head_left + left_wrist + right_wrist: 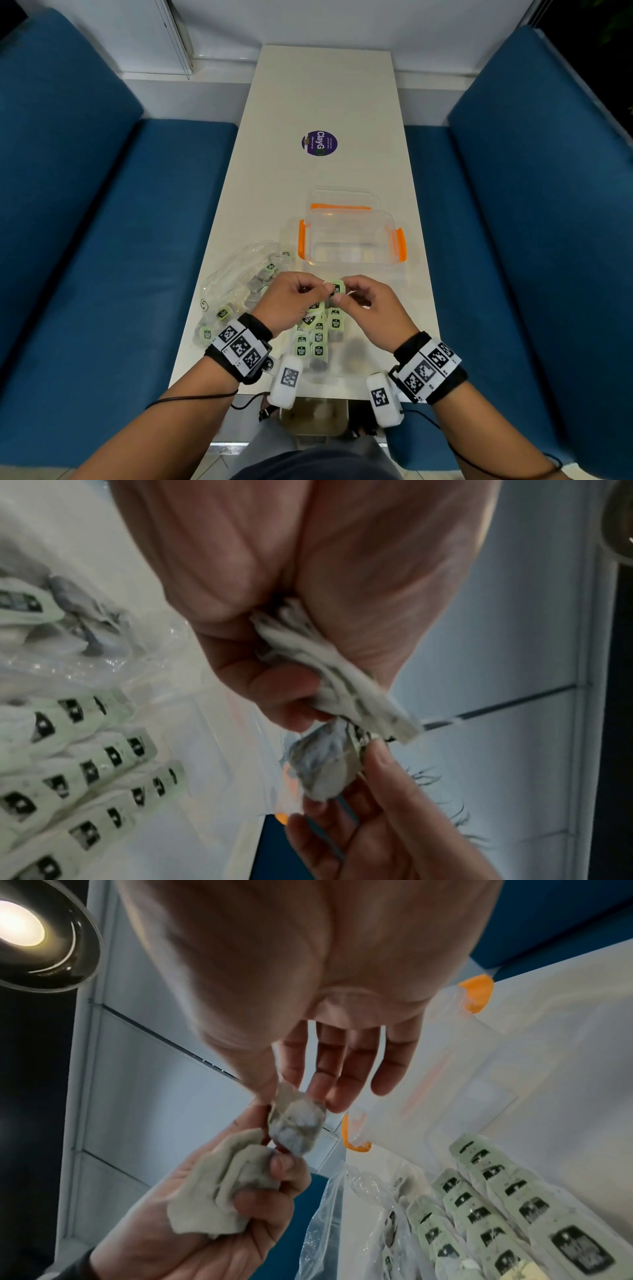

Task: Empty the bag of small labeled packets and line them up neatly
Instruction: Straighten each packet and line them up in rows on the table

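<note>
Small packets with pale green labels lie in short rows (pixel 315 339) on the white table (pixel 329 96), also seen in the left wrist view as rows (pixel 85 772). The clear plastic bag (pixel 239 287) lies to the left with several packets inside. Above the rows, my left hand (pixel 310 291) grips a bunch of packets (pixel 222 1183) in its curled fingers. My right hand (pixel 342 294) pinches a single packet (pixel 337 287) between thumb and forefinger, right against the left hand's bunch; its grey pouch (pixel 294 1123) hangs below the fingertips.
A clear container (pixel 352 240) with orange latches stands open just beyond the hands, its lid (pixel 342 202) behind it. A round purple sticker (pixel 320 143) marks the far table. Blue benches (pixel 102 240) flank both sides.
</note>
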